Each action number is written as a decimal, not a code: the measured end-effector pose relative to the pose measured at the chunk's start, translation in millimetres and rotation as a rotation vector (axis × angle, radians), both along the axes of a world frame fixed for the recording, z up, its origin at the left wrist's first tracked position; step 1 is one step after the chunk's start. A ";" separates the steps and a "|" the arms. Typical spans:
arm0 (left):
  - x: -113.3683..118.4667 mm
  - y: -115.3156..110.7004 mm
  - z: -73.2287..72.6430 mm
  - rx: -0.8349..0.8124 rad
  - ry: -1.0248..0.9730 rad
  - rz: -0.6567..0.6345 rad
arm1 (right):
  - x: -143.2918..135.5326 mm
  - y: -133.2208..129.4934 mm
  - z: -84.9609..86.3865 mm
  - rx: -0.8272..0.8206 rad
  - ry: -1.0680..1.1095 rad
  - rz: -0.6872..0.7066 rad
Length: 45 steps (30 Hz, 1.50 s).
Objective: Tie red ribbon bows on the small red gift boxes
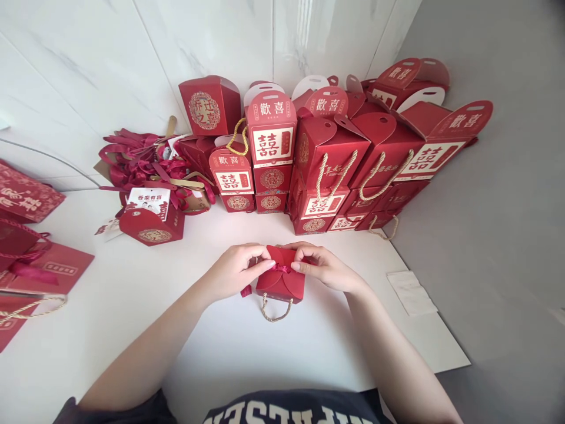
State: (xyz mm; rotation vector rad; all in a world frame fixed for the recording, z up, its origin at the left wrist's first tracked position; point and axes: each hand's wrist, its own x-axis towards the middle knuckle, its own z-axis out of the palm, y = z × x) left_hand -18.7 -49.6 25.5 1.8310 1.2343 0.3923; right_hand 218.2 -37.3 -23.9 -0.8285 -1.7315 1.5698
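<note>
A small red box [289, 287] with a twisted rope handle [277, 319] sits on the white table in front of me, its curved flaps folded over the top. Across the flaps runs a dark pink ribbon [281, 268], bunched in a small knot at the middle. From the left, my left hand [241, 268] pinches the ribbon beside the knot with thumb and fingers. On the other side my right hand [324, 266] pinches the ribbon close to the knot. A ribbon end [246, 291] hangs below my left hand.
Stacked red boxes [324, 159] line the tiled wall. A heap of pink ribbons [141, 156] lies at the back left, behind another red box [154, 227]. Red bags [70, 265] stand at the far left. A white tissue packet [411, 292] lies at the right, by the grey wall.
</note>
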 end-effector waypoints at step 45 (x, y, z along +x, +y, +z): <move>-44.3 39.7 -6.5 -0.476 -0.136 -0.261 | 10.7 1.1 1.1 0.006 -0.020 0.003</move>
